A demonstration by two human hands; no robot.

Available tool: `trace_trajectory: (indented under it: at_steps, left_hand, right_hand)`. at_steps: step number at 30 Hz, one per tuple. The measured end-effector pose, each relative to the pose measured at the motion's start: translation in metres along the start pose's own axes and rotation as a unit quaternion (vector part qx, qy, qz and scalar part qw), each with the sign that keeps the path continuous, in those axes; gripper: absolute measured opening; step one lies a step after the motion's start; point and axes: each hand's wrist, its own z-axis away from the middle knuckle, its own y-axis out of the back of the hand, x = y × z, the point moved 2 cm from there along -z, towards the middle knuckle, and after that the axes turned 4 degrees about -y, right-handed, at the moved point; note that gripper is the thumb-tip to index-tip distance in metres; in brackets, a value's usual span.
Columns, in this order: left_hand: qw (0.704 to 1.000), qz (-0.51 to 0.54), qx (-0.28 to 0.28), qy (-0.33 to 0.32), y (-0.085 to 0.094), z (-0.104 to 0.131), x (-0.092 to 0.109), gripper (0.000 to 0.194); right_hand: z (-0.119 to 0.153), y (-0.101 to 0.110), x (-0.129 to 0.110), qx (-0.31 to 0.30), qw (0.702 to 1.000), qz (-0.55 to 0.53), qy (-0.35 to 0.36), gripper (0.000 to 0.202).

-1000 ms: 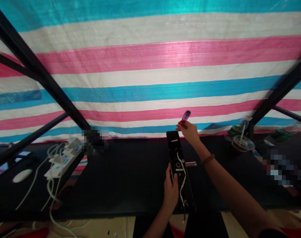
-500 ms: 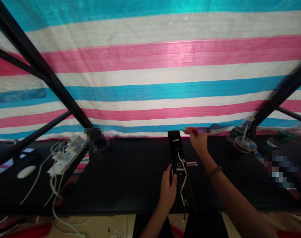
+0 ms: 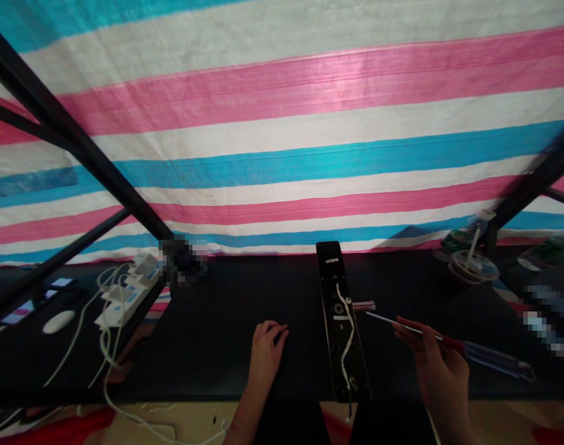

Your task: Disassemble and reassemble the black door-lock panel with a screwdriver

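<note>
A long black panel lies lengthwise on the black table, with a white cable running down its upper face and hanging over the front edge. To its right, my right hand grips a screwdriver with a red and clear handle, its shaft pointing left toward the panel. My left hand rests over the table left of the panel, apart from it. Its thumb and fingertips are pinched; whatever they may hold is too small to make out. A small pinkish item sits by the panel's right side.
A lidded cup with a straw and a plastic bottle stand at the back right. On the left are a white power strip with cables and a white mouse. Black metal posts flank the table before a striped sheet.
My left hand has let go of the panel and moved left, its fingers now pinched. My right hand has come down and right with the screwdriver, away from the panel's far end.
</note>
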Motion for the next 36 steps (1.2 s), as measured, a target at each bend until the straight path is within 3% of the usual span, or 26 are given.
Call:
trace_trajectory:
  at_steps: [5,11,17,23,26,29,32,36]
  left_hand:
    - [1.000,0.018,0.005,0.014,0.002,-0.002,-0.006,0.022]
    - [0.999,0.038,-0.002,0.039,0.007,-0.005,-0.014,0.025]
    - [0.998,0.054,-0.004,0.042,0.008,-0.008,-0.007,0.026]
    - [0.996,0.075,0.005,0.055,0.008,-0.011,0.003,0.024]
    - [0.993,0.098,0.005,0.068,0.010,-0.011,0.019,0.025]
    - [0.981,0.174,-0.025,0.087,0.010,-0.010,0.050,0.029]
    - [0.929,0.333,-0.096,0.132,0.008,-0.006,0.087,0.029]
    - [0.901,0.392,-0.093,0.157,0.009,-0.002,0.112,0.024]
  right_hand:
    - [0.015,0.005,-0.007,-0.010,0.999,-0.030,-0.029,0.026]
    - [0.021,-0.012,-0.013,-0.053,0.996,-0.034,-0.058,0.030]
    - [0.035,-0.031,-0.003,-0.109,0.990,-0.051,-0.074,0.024]
    - [0.047,-0.032,0.005,-0.121,0.987,-0.056,-0.091,0.024]
    - [0.048,-0.029,0.004,-0.126,0.986,-0.053,-0.100,0.025]
    - [0.049,-0.028,0.001,-0.138,0.984,-0.033,-0.103,0.029]
    - [0.049,-0.030,-0.004,-0.141,0.985,-0.020,-0.094,0.031]
    - [0.049,-0.033,-0.008,-0.135,0.988,-0.017,-0.072,0.030]
